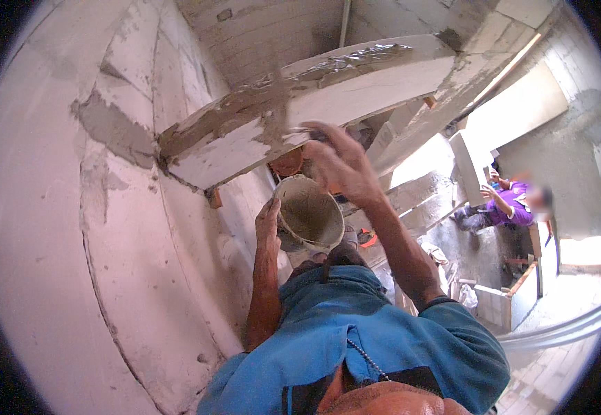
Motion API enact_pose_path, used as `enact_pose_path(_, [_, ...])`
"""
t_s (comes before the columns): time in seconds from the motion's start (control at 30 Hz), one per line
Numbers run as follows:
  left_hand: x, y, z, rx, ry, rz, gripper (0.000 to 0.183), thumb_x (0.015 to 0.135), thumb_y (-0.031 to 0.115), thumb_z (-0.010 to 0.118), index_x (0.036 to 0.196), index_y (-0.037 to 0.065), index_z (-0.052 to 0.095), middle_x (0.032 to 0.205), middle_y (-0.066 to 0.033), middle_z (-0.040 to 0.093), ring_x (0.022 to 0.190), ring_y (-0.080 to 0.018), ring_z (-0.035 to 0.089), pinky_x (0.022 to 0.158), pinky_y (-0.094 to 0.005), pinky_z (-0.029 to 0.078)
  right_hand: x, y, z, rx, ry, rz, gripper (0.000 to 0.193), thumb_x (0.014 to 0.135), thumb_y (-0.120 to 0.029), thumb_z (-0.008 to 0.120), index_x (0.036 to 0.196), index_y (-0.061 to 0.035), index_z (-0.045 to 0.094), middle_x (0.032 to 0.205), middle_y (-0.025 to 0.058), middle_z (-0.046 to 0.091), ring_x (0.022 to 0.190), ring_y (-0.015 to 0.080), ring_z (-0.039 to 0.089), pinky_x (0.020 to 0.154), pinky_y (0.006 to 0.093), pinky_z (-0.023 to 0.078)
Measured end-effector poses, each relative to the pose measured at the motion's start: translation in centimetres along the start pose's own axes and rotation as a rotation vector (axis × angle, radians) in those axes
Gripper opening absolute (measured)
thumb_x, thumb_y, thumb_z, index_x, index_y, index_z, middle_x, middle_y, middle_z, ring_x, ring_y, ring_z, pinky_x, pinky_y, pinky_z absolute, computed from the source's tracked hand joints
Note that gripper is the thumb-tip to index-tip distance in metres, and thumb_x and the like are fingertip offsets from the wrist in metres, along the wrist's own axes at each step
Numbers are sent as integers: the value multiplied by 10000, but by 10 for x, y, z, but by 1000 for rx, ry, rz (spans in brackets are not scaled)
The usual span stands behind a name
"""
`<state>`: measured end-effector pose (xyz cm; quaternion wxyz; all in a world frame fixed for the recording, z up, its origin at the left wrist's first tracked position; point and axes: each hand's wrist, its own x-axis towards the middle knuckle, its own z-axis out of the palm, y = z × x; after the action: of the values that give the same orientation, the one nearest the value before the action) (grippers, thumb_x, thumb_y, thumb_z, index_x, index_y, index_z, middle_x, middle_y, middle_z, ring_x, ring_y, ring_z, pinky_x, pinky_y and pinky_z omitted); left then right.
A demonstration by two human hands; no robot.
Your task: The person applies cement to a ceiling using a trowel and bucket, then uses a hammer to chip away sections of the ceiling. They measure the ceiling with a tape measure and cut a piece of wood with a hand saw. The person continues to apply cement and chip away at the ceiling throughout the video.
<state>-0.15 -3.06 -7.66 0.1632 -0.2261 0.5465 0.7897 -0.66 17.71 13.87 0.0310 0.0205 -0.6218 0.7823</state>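
My left hand (268, 223) is wrapped round the side of a round, mortar-coated bowl (318, 207), tilted with its mouth facing up toward me. Grey mortar coats its inside. Above and to the right of the bowl, my right hand (342, 164) is closed on the handle of a trowel. Motion smears the trowel's blade (276, 104), which is against or just in front of a pale block beam (376, 90). Wet grey mortar (356, 63) lies along the beam's top edge, and patches of it mark the front face.
A pale block wall (127, 228) with mortar joints rises close on my left. At the right, lower down, a person in a purple shirt (518, 204) handles a white board or block (468, 166). Block pieces and a low partition (501, 304) stand near that person.
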Motion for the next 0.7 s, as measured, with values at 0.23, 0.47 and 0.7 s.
enact_pose_path(0.23, [16, -17, 24, 152, -109, -93, 422, 929, 293, 654, 1257, 31, 612, 1218, -78, 627, 1115, -205, 562, 976, -369, 428, 17, -1, -134, -723, 496, -185, 392, 966, -264, 597, 1285, -45, 540, 996, 147, 657, 886, 263, 648, 792, 382, 512])
enact_pose_path(0.47, [22, -27, 60, 134, -351, -142, 470, 939, 314, 628, 1326, 55, 563, 1319, -75, 572, 1207, -226, 511, 1017, -383, 392, 43, -10, -202, -1337, 541, -255, 322, 923, -213, 589, 1188, -32, 557, 1081, 207, 647, 977, 422, 630, 850, 505, 497])
enact_pose_path(0.7, [47, -59, 55, 208, -325, -121, 543, 926, 363, 639, 1381, 90, 525, 1411, -91, 515, 1283, -260, 467, 1062, -445, 343, -40, -59, -173, -1018, 219, 74, 321, 912, -179, 621, 1195, -30, 603, 1077, 204, 659, 950, 352, 669, 825, 422, 524])
